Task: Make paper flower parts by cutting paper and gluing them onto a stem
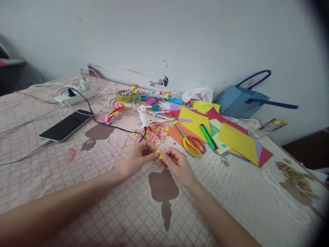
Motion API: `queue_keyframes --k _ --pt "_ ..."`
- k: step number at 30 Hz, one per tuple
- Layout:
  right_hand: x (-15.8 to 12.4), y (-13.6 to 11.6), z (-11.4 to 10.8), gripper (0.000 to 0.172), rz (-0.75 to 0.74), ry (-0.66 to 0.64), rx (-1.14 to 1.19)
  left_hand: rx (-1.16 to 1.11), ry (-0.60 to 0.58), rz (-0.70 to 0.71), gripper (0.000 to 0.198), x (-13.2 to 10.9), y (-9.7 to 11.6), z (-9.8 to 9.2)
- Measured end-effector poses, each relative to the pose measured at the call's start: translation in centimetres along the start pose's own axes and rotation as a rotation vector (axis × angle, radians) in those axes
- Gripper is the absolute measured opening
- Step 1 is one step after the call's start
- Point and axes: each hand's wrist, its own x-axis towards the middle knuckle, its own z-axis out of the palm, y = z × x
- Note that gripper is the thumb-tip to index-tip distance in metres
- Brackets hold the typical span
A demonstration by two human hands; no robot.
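Between the fingertips of both hands is a small yellow paper piece (pixel 159 154), its exact shape partly hidden. My left hand (pixel 141 156) pinches it from the left, and my right hand (pixel 176 163) grips its other side with thumb and fingers. Just beyond the hands lies a heap of colourful paper scraps (pixel 152 133). A white glue gun (pixel 142 116) with a black cord stands behind that heap. To the right of my right hand rest scissors (pixel 193 143) with yellow and red handles, and a green cutter knife (pixel 208 136).
Coloured paper sheets (pixel 238 140) spread to the right, beside tangled white string (pixel 217 161). A blue bag (pixel 240 101) leans on the wall. At left are a phone (pixel 66 126) and a power strip (pixel 75 97) with cables. Green tape (pixel 124 96) sits at the back.
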Motion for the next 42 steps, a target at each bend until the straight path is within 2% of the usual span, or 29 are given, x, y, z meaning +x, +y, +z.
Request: queue_keyframes --k 6,12,19,25,31,37,42 --pt "0.0 0.4 0.0 0.021 -0.002 0.018 0.001 0.052 -0.029 0.020 0.029 0.1 -0.3 -0.2" --pt "-0.2 0.4 0.0 0.019 -0.012 0.027 -0.044 0.074 -0.121 -0.022 0.019 0.1 -0.4 -0.4" --pt "-0.3 -0.3 0.1 0.021 0.005 0.002 -0.001 0.063 -0.047 -0.119 0.020 -0.2 0.2 -0.1" --pt "-0.2 -0.8 0.2 0.029 0.025 0.002 0.035 0.054 -0.035 -0.156 0.022 -0.2 0.3 0.0" --pt "-0.2 -0.3 0.2 0.025 0.023 -0.019 0.051 0.022 -0.031 -0.182 0.023 -0.3 0.4 0.1" --pt "-0.2 0.2 0.2 0.021 0.009 0.000 -0.015 0.027 -0.011 -0.211 0.022 -0.4 0.5 0.3" --pt "-0.4 0.0 0.4 0.020 -0.059 0.022 -0.121 0.025 -0.039 -0.212 0.022 -0.4 0.2 0.3"
